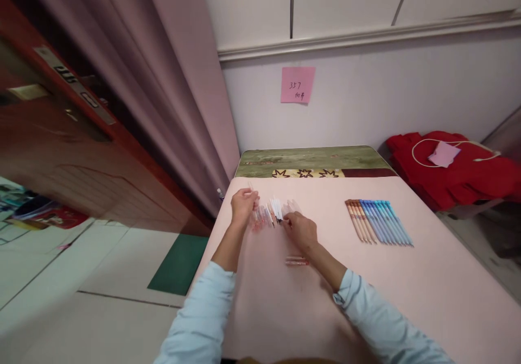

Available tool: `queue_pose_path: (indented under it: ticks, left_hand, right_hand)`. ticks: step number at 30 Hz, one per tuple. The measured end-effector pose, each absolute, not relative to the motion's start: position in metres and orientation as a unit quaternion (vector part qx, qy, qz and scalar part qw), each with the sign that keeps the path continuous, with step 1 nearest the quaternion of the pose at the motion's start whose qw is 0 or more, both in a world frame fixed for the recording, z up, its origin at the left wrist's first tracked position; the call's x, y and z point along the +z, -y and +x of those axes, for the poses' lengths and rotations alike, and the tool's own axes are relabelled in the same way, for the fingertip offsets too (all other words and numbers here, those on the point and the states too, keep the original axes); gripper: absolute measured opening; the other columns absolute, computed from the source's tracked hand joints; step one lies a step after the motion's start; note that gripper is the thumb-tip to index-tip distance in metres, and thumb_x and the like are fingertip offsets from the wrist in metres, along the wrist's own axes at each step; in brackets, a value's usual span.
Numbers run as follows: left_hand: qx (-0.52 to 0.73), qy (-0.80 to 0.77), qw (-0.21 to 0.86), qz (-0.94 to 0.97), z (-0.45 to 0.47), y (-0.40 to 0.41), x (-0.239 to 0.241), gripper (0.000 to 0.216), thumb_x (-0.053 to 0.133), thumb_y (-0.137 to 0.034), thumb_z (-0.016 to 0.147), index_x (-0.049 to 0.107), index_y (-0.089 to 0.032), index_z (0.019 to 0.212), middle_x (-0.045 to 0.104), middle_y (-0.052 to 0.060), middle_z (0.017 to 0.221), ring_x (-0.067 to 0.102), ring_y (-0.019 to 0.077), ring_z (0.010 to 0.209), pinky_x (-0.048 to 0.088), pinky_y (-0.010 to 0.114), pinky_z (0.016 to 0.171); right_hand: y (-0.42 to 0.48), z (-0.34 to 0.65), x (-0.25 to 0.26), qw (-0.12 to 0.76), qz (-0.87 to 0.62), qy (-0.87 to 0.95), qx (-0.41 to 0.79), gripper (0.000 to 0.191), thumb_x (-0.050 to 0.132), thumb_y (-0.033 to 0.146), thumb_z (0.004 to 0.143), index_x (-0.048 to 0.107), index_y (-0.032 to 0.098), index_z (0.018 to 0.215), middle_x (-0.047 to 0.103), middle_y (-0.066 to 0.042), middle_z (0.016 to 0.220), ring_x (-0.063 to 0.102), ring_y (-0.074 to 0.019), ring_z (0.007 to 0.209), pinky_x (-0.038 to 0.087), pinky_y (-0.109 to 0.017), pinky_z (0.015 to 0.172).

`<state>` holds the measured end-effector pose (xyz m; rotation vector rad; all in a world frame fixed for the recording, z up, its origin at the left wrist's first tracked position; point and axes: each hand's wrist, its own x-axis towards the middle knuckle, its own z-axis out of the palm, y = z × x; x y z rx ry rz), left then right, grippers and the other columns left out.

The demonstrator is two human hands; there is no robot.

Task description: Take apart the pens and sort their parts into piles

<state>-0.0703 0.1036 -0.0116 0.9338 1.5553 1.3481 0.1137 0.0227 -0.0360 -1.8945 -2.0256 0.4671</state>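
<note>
On the pink table (pixel 407 288) lies a small heap of clear pen parts and white refills (pixel 273 212). My left hand (pixel 243 205) is closed at the heap's left end, seemingly pinching a thin clear piece. My right hand (pixel 300 229) rests on the heap's right side with fingers curled on a small part I cannot make out. A clear pinkish pen barrel (pixel 297 261) lies beside my right wrist. A neat row of assembled orange and blue pens (pixel 378 222) lies to the right.
A green patterned surface (pixel 309 160) adjoins the table's far edge under a wall with a pink sticky note (pixel 297 84). Red cloth with a white cable (pixel 451 166) sits at the right. A curtain (pixel 163 93) and wooden door (pixel 61 152) stand left.
</note>
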Motion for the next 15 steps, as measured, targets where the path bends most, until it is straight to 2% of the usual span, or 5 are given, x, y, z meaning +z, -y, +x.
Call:
queue_pose_path:
  ticks: [4, 9, 15]
  left_hand:
    - [0.5, -0.667, 0.413, 0.366, -0.094, -0.068, -0.025, 0.019, 0.077, -0.023, 0.061, 0.06, -0.018, 0.068, 0.058, 0.0, 0.047, 0.052, 0.0136, 0.04, 0.038, 0.025, 0.047]
    - [0.475, -0.691, 0.394, 0.378, -0.079, -0.048, -0.043, 0.017, 0.075, -0.025, 0.064, 0.058, -0.021, 0.064, 0.056, 0.001, 0.045, 0.059, 0.0186, 0.05, 0.04, 0.027, 0.053]
    - [0.399, -0.74, 0.242, 0.484, -0.071, -0.043, -0.037, 0.024, 0.074, -0.033, 0.064, 0.054, -0.023, 0.057, 0.058, 0.004, 0.053, 0.061, 0.0244, 0.067, 0.038, 0.03, 0.063]
  right_hand:
    - [-0.004, 0.13, -0.033, 0.216, -0.669, 0.688, 0.177, 0.021, 0.053, 0.037, 0.091, 0.07, 0.026, 0.097, 0.07, -0.001, 0.093, 0.064, -0.0161, 0.082, 0.039, -0.026, 0.066]
    - [0.018, 0.144, -0.026, 0.232, -0.666, 0.683, 0.191, 0.022, 0.054, 0.038, 0.09, 0.072, 0.026, 0.092, 0.071, -0.002, 0.088, 0.063, -0.0161, 0.078, 0.038, -0.026, 0.066]
    - [0.044, 0.172, -0.025, 0.233, -0.671, 0.684, 0.167, 0.023, 0.053, 0.039, 0.09, 0.072, 0.027, 0.093, 0.071, -0.001, 0.086, 0.063, -0.016, 0.073, 0.039, -0.027, 0.063]
